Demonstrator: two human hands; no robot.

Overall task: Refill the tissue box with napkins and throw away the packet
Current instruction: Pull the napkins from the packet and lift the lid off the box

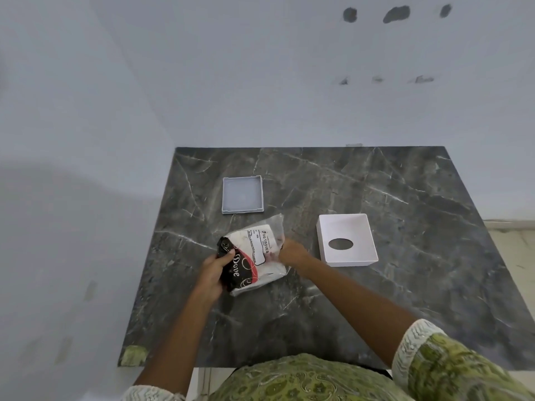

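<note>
Both hands work the napkin packet — left hand clamps its end, right hand reaches inside, grip unseen — to free napkins.

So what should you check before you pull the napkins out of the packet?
1. Packet held firmly: ok, left hand grips its dark end.
2. Packet open: ok, right hand reaches into its clear end.
3. Napkins gripped: cannot tell, the fingers are hidden inside.
4. Tissue box ready: ok, it lies open side up, oval slot at the bottom, empty.
5. Box within reach: ok, just right of the packet on the table.
6. Lid out of the way: ok, it sits apart, farther back.
</note>
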